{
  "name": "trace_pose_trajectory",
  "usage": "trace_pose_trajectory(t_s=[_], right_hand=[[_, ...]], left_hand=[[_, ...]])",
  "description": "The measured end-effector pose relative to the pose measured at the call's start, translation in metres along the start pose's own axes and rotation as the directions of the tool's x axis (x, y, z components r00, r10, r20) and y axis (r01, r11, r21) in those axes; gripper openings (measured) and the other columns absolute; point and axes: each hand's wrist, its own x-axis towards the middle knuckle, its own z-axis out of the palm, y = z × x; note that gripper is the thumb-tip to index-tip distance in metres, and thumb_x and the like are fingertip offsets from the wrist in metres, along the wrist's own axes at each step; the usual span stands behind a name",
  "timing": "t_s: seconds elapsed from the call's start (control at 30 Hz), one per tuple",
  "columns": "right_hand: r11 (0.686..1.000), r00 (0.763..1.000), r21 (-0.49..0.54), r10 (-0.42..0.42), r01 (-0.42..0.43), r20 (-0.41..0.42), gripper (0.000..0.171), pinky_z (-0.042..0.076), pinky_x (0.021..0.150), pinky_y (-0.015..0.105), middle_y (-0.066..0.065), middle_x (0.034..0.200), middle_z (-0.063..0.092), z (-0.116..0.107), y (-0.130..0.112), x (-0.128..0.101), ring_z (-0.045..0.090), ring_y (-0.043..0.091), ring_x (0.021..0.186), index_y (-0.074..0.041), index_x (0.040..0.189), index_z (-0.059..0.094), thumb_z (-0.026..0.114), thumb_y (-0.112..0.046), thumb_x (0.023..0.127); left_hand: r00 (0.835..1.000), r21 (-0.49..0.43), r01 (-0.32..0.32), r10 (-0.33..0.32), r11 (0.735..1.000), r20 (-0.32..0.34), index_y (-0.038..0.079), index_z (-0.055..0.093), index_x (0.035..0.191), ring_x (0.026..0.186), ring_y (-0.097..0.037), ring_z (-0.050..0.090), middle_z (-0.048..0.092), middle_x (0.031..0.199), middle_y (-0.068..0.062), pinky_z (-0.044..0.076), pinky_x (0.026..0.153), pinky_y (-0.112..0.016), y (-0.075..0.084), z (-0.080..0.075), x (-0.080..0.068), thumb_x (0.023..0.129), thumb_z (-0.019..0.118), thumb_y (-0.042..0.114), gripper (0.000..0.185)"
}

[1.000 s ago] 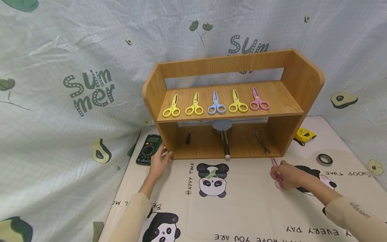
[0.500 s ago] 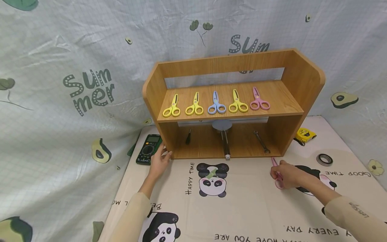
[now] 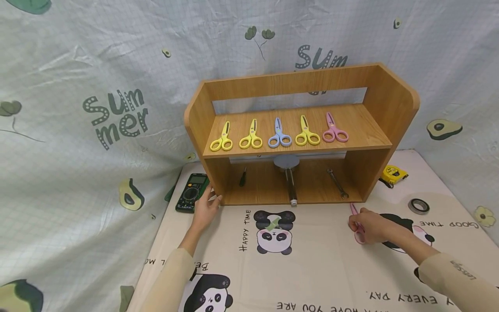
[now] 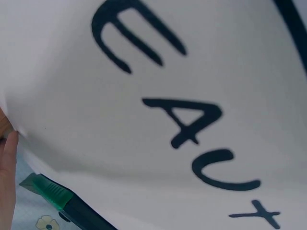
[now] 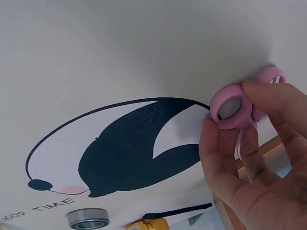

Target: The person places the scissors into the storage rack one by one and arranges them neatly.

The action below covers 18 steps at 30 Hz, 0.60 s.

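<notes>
The right hand [image 3: 370, 227] pinches pink scissors [image 3: 356, 227] lying on the panda mat [image 3: 319, 264], just in front of the wooden shelf [image 3: 296, 143]. The left hand [image 3: 205, 208], fingers straight, touches the shelf's bottom left corner.

We see a pale grid-patterned cloth backdrop [image 3: 97, 65] with avocados and "Summer" lettering, a cream panda-print mat [image 3: 319, 260] underfoot, a wooden two-tier shelf [image 3: 390, 104], even light.

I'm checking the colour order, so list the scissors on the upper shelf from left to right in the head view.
yellow scissors → second yellow scissors → blue scissors → third yellow scissors → pink scissors
</notes>
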Motion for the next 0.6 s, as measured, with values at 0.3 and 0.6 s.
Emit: trace_pose_trajectory(t_s=[0.3,0.6], right_hand=[[1.0,1.0,-0.02,0.001,-0.001,-0.005,0.032,0.049,0.064,0.026,0.003,0.087,0.049,0.0,0.0,-0.002,0.046,0.018,0.082,-0.019,0.09,0.061,0.086,-0.002,0.077],[0.999,1.0,-0.041,-0.024,0.024,-0.008,0.034,0.05,0.065,0.027,0.003,0.089,0.05,-0.006,-0.007,-0.011,0.05,0.018,0.082,-0.02,0.091,0.062,0.087,-0.003,0.077]], left_hand=[[1.0,-0.005,0.016,-0.016,1.0,0.001,0.018,0.033,0.164,0.125,-0.047,0.065,0.047,0.159,-0.023,0.063,0.093,-0.052,0.002,0.0,-0.002,0.105,0.062,0.011,0.066],[1.0,-0.019,0.004,-0.005,1.0,-0.006,0.016,0.036,0.162,0.128,-0.046,0.064,0.047,0.159,-0.022,0.063,0.094,-0.052,0.001,0.0,-0.001,0.104,0.063,0.009,0.064]])
